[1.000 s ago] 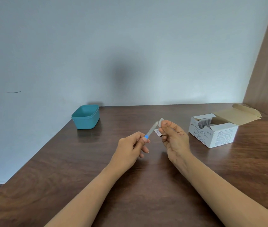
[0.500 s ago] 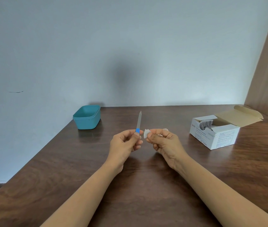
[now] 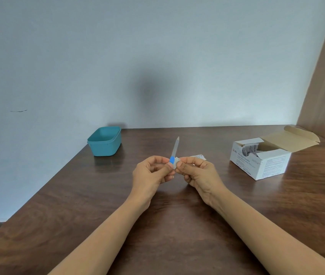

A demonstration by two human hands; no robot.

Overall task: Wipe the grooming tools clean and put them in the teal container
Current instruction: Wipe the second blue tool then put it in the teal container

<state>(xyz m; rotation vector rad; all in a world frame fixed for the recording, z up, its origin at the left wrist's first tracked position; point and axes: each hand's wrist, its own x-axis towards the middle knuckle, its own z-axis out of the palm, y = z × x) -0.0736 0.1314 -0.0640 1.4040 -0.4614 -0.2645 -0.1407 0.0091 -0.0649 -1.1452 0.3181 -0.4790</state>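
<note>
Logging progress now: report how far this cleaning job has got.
Done: the white cardboard swab box stands open. In hand: the left hand pinches the blue-handled metal nail file while the right hand presses a small white swab to its base. Left: finish wiping, then place it in the teal plastic container.

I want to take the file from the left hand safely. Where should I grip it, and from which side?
Probably the file, at mid-blade, pinched from the side. The left hand covers the blue handle, the right hand presses a swab at the blade's base, and the pointed tip stands up, so only that part is free.
</note>
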